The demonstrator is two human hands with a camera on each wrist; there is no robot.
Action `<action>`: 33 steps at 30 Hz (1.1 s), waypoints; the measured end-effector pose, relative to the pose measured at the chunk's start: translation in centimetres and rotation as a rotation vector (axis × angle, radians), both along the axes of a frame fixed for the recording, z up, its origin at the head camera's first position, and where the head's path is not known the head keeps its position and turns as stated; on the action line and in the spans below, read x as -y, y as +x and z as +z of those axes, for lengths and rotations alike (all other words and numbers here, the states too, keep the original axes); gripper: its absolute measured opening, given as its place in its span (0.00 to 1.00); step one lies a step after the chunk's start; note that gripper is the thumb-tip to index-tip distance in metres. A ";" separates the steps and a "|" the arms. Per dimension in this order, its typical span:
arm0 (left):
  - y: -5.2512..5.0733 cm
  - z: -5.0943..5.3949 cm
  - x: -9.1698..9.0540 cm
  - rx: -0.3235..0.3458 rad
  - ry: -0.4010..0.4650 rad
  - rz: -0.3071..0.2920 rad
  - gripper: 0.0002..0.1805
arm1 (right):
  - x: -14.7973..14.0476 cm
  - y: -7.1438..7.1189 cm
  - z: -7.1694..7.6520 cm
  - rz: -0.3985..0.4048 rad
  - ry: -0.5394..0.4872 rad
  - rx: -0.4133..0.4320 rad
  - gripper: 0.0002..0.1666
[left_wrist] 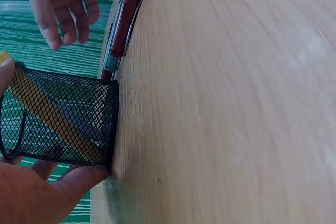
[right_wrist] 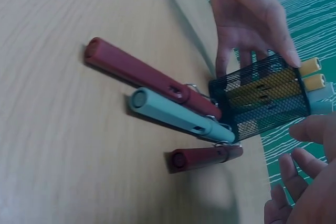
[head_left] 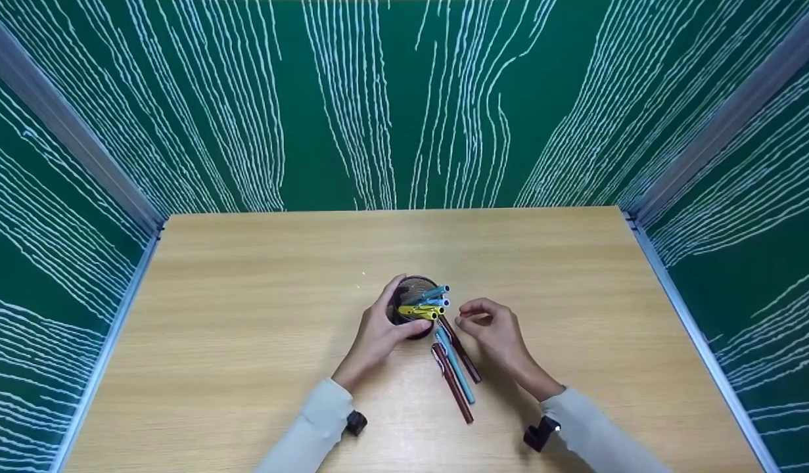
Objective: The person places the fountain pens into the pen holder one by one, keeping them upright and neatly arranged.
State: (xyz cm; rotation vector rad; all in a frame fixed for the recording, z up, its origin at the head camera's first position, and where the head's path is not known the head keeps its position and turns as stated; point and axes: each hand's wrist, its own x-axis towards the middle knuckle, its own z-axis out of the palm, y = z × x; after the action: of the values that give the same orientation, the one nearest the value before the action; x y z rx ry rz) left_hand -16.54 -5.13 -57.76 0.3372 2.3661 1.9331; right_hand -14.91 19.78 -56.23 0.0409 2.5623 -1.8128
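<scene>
My left hand (head_left: 381,332) grips a black mesh pen cup (left_wrist: 79,124) round its side, the thumb near the rim. The cup stands upright on the table. Two yellow pens (head_left: 418,311) and two blue pens (head_left: 432,293) lean inside it, their ends jutting past the rim toward the right. Just right of the cup is my right hand (head_left: 499,332), its fingers loosely bent and nothing visible in them. Between the hands lie a red pen (head_left: 453,383), a light blue pen (right_wrist: 176,114) and a dark red pen (right_wrist: 202,158), roughly side by side beside the cup.
The wooden table (head_left: 246,295) runs back to a green wall (head_left: 404,131) with wavy white lines. Similar panels rise at left and right, edged by metal rails (head_left: 700,341). Small black devices (head_left: 356,423) sit at both wrists.
</scene>
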 end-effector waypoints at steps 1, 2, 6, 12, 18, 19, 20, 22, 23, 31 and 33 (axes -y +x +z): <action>0.0 0.0 0.0 0.002 0.001 -0.001 0.52 | 0.0 0.0 -0.2 0.004 -0.001 0.002 0.10; 0.0 0.1 0.0 0.004 0.002 -0.003 0.52 | 0.1 0.1 -0.3 0.007 0.002 0.005 0.10; 0.1 0.2 -0.1 0.014 0.004 -0.009 0.53 | 0.1 0.3 -0.8 0.015 0.015 0.008 0.09; 0.1 0.3 -0.1 0.011 0.013 -0.011 0.53 | 0.1 0.5 -1.5 0.027 0.071 -0.031 0.08; 0.1 0.2 -0.1 0.018 0.029 -0.018 0.53 | 0.0 0.6 -2.2 0.060 0.139 -0.098 0.08; 0.1 0.2 -0.1 0.019 0.025 -0.018 0.54 | 0.0 0.6 -2.3 0.067 0.154 -0.111 0.09; 0.1 0.2 -0.1 0.019 0.025 -0.019 0.53 | -0.1 0.6 -2.5 0.070 0.171 -0.121 0.09; 0.1 0.1 0.0 0.017 0.025 -0.018 0.53 | -0.1 0.6 -2.8 0.076 0.201 -0.139 0.10; 0.1 0.1 0.0 0.016 0.026 -0.018 0.53 | -0.1 0.6 -2.9 0.077 0.214 -0.143 0.10; 0.0 0.1 0.0 0.013 0.009 -0.006 0.52 | 0.1 0.6 -3.5 0.066 0.257 -0.144 0.11; -0.1 0.0 0.0 0.010 0.015 -0.007 0.51 | 0.1 0.7 -3.6 0.059 0.266 -0.149 0.11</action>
State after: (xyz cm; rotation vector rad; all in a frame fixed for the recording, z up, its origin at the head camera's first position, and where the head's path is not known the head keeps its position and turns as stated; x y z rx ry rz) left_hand -16.63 -5.12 -57.74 0.3351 2.3422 1.9455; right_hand -14.25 19.64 -59.78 -0.1741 2.8559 -1.4974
